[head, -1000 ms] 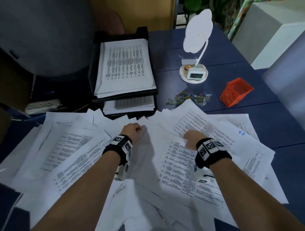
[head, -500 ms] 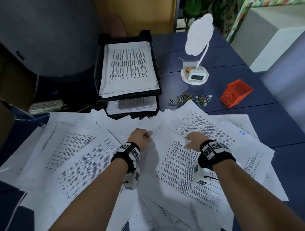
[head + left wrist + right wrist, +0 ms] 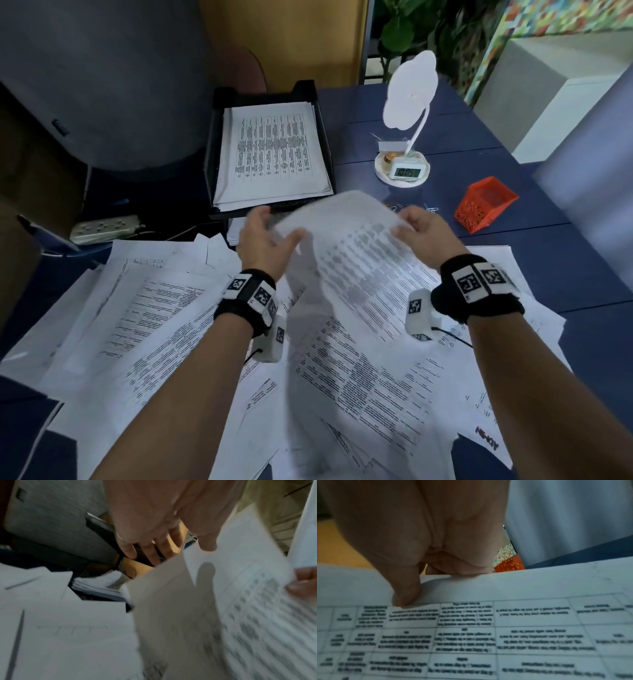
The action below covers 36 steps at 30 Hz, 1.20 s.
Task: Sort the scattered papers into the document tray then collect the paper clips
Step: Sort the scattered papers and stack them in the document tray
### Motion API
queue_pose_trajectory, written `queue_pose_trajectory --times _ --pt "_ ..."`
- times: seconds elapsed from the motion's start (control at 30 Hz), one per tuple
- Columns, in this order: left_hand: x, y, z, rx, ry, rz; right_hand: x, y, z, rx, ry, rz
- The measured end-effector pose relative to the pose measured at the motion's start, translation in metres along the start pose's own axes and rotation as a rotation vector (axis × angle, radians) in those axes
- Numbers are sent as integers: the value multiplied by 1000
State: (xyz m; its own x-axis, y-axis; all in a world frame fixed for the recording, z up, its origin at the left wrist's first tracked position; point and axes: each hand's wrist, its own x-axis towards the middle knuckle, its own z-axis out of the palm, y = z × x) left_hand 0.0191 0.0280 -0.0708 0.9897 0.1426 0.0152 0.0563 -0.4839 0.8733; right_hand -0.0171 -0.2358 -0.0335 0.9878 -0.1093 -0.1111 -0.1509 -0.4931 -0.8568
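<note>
Both hands hold up one printed sheet (image 3: 346, 246), blurred, just in front of the black document tray (image 3: 209, 161). My right hand (image 3: 416, 228) pinches the sheet's right top corner; the right wrist view shows its thumb on the printed table of the sheet (image 3: 488, 628). My left hand (image 3: 270, 236) is at the left edge, with straight fingers (image 3: 145, 551) behind the sheet and the thumb in front, off the paper. The tray's top level holds a paper stack (image 3: 274, 154). Scattered papers (image 3: 154, 325) cover the near table. The sheet hides most of the paper clips (image 3: 432, 208).
An orange mesh basket (image 3: 484, 205) lies tilted at the right. A white lamp with a clock base (image 3: 406, 171) stands behind the clips. A power strip (image 3: 106, 228) sits left of the tray. A grey chair back (image 3: 102, 85) rises beyond the table's left.
Both hands were down on the paper pile. They have risen with one sheet and carried it forward toward the tray.
</note>
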Motion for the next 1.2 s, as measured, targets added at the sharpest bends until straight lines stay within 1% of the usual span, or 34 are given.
queue_pose_trajectory --times 0.03,0.07,0.13,0.2,0.23,0.27,0.33,0.4,0.47,0.57,0.67,0.77,0.93,1.07,1.2 --pt "2 4 -7 -107 60 -14 -1 -11 -4 84 35 -34" --pt "3 8 -12 -222 62 -57 0 -20 -7 173 72 -67" --pt "4 18 -20 -394 -7 -117 -1 -38 -9 325 125 -116" --pt "2 28 -26 -466 -98 -74 -4 -55 -6 428 136 -156" --pt "0 34 -30 -461 -97 -15 -6 -62 -3 459 132 -174" --pt "-1 38 -33 -455 -60 40 -8 -68 1 482 135 -188" --pt "-5 44 -39 -456 44 105 -12 -74 11 501 147 -204" --pt "-12 45 -42 -466 92 149 -16 -72 20 513 132 -191" --pt "-15 36 -41 -465 71 140 -17 -66 30 484 114 -142" --pt "-20 20 -36 -443 11 68 -18 -54 45 404 99 -53" --pt "-21 18 -33 -427 -33 29 -17 -47 55 341 70 -25" --pt "-20 26 -39 -504 -34 1 -17 -56 58 366 71 -12" --pt "-8 37 -56 -632 56 40 -15 -64 65 351 51 -17" --pt "-1 50 -66 -635 42 107 -8 -66 68 382 103 -31" --pt "7 60 -74 -658 88 127 4 -72 68 429 98 -44"
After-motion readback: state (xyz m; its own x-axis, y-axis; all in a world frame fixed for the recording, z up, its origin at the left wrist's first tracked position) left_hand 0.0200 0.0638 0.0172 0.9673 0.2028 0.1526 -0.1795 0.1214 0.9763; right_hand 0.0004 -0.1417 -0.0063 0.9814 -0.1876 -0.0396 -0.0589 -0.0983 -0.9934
